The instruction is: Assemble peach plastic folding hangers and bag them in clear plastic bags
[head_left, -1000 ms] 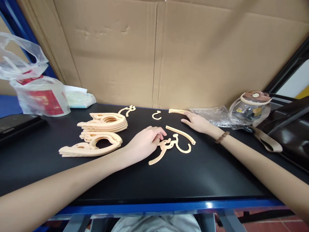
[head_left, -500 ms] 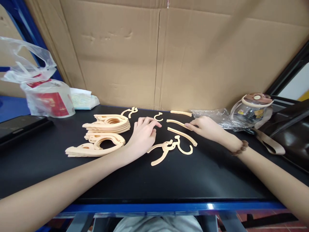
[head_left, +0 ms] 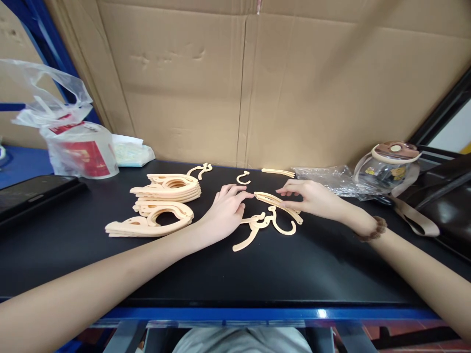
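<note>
Two cream plastic hanger arms [head_left: 267,197] lie side by side on the black table [head_left: 228,279]. My left hand [head_left: 226,208] is open, its index fingertip at their left end. My right hand [head_left: 307,197] is over their right half, fingers and thumb apart, with the thumb touching the strips. Just in front lie a joined hanger piece [head_left: 246,240] and a loose hook [head_left: 285,230]; my left hand partly hides the joined piece. Left of my hands are two stacks of folded hangers, a rear stack [head_left: 165,193] and a front stack [head_left: 143,229].
At the back lie another hook [head_left: 243,180], more hanger arms [head_left: 277,172] and a small joined piece [head_left: 202,170]. Clear plastic wrap [head_left: 324,177], a lidded jar [head_left: 386,169] and a dark bag [head_left: 449,206] are right; a phone [head_left: 33,196] and bagged cup [head_left: 83,152] left.
The farther hanger arm has moved toward me against the nearer one. My right hand came with it and its fingers spread. My left index finger has moved right to the arms' ends.
</note>
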{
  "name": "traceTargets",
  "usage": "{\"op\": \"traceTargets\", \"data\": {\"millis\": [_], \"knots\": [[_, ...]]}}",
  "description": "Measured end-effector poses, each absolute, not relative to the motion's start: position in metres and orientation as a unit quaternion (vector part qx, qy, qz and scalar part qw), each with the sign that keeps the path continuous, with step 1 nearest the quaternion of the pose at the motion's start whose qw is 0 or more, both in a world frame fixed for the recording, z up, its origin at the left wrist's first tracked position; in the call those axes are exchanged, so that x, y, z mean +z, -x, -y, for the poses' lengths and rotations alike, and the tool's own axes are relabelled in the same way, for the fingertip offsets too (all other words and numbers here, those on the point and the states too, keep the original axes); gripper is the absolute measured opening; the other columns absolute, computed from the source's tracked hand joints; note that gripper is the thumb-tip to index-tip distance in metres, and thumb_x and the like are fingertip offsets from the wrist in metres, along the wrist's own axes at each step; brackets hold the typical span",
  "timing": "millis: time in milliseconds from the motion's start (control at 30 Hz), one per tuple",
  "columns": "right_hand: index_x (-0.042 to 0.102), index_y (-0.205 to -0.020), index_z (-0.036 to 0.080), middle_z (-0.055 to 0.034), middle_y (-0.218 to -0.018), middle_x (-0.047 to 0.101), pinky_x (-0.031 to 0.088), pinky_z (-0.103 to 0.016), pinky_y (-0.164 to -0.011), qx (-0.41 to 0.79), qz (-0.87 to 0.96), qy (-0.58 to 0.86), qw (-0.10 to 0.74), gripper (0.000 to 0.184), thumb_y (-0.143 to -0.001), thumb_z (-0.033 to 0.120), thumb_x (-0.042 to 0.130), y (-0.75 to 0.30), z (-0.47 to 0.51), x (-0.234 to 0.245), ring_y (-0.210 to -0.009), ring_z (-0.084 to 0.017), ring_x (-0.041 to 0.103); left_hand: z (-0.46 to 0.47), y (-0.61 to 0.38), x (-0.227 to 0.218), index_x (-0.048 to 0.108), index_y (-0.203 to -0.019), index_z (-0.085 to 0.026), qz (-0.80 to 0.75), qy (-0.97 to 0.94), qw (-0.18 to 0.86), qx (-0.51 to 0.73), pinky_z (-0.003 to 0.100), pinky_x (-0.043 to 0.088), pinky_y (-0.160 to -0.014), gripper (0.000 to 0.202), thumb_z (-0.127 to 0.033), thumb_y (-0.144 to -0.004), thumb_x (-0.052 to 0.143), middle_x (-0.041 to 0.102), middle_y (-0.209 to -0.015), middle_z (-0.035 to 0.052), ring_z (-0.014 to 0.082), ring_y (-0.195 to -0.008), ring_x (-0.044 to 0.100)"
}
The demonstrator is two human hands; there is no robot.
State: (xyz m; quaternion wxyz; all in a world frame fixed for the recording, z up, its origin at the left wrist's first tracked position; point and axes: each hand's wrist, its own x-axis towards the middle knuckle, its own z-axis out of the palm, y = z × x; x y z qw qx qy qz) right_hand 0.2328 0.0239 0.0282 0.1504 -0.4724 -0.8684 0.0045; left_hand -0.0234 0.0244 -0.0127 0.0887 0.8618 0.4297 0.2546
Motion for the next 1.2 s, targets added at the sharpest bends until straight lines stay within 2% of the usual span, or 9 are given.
{"op": "traceTargets", "data": {"millis": [100,300,467,567,700,800,967,1200], "knots": [[0.068,-0.111,0.025,-0.0042,-0.104,0.069,0.049,-0.031,-0.073,0.038,0.88,0.453,0.138,0.036,-0.088,0.049,0.052,-0.231,-0.025,0.025,-0.087,-0.02,0.065,-0.025,0.023,-0.013,0.059,-0.12,-0.02,-0.43,-0.862,0.093,0.251,0.05,0.029,-0.111,0.038,-0.01,-0.089,0.039,0.05,-0.136,0.0062,0.0236,-0.13,0.034],[0.067,-0.111,0.025,-0.0034,-0.099,0.069,0.049,-0.031,-0.074,0.085,0.876,0.444,0.171,0.035,-0.088,0.047,0.055,-0.227,-0.024,0.02,-0.088,-0.018,0.064,-0.023,0.024,-0.011,0.06,-0.119,-0.019,-0.416,-0.867,0.107,0.253,0.045,0.03,-0.113,0.036,-0.012,-0.091,0.039,0.051,-0.136,0.0064,0.0218,-0.132,0.035],[0.069,-0.107,0.025,-0.0032,-0.096,0.068,0.047,-0.029,-0.07,0.072,0.887,0.421,0.176,0.033,-0.091,0.048,0.051,-0.222,-0.022,0.018,-0.082,-0.017,0.063,-0.023,0.023,-0.009,0.064,-0.11,-0.02,-0.377,-0.877,0.14,0.263,0.034,0.041,-0.105,0.035,-0.01,-0.091,0.037,0.062,-0.124,0.0021,0.0166,-0.116,0.054],[0.068,-0.107,0.025,-0.0032,-0.096,0.067,0.047,-0.028,-0.07,0.08,0.886,0.421,0.176,0.034,-0.091,0.048,0.051,-0.223,-0.024,0.016,-0.08,-0.016,0.063,-0.023,0.023,-0.009,0.063,-0.114,-0.02,-0.367,-0.882,0.136,0.261,0.032,0.044,-0.099,0.035,-0.011,-0.092,0.037,0.065,-0.12,0.0015,0.0166,-0.11,0.059],[0.067,-0.107,0.024,-0.0035,-0.1,0.066,0.046,-0.028,-0.067,0.077,0.891,0.415,0.166,0.031,-0.093,0.044,0.048,-0.227,-0.028,0.014,-0.074,-0.015,0.061,-0.021,0.025,-0.006,0.061,-0.117,-0.021,-0.387,-0.889,0.091,0.227,0.034,0.048,-0.092,0.035,-0.013,-0.093,0.037,0.067,-0.117,0.0011,0.019,-0.105,0.062],[0.067,-0.108,0.023,-0.0043,-0.102,0.065,0.046,-0.029,-0.069,0.064,0.897,0.406,0.161,0.03,-0.094,0.042,0.048,-0.229,-0.03,0.013,-0.078,-0.016,0.061,-0.018,0.024,0.0,0.06,-0.117,-0.022,-0.405,-0.891,0.027,0.205,0.036,0.049,-0.087,0.033,-0.014,-0.095,0.037,0.069,-0.112,0.0013,0.0206,-0.102,0.064],[0.068,-0.107,0.024,-0.0043,-0.098,0.066,0.047,-0.03,-0.071,0.058,0.886,0.426,0.172,0.032,-0.092,0.046,0.051,-0.229,-0.028,0.013,-0.082,-0.017,0.062,-0.017,0.024,0.006,0.062,-0.113,-0.019,-0.41,-0.889,-0.061,0.194,0.038,0.048,-0.083,0.026,-0.016,-0.094,0.043,0.071,-0.104,0.0032,0.022,-0.095,0.064],[0.068,-0.107,0.024,-0.0035,-0.096,0.066,0.047,-0.031,-0.072,0.061,0.884,0.432,0.167,0.034,-0.092,0.048,0.05,-0.229,-0.027,0.014,-0.083,-0.018,0.063,-0.024,0.025,-0.001,0.068,-0.104,-0.021,-0.416,-0.891,-0.111,0.143,0.034,0.043,-0.076,0.023,-0.02,-0.095,0.046,0.068,-0.096,0.0033,0.0215,-0.091,0.06]]}}
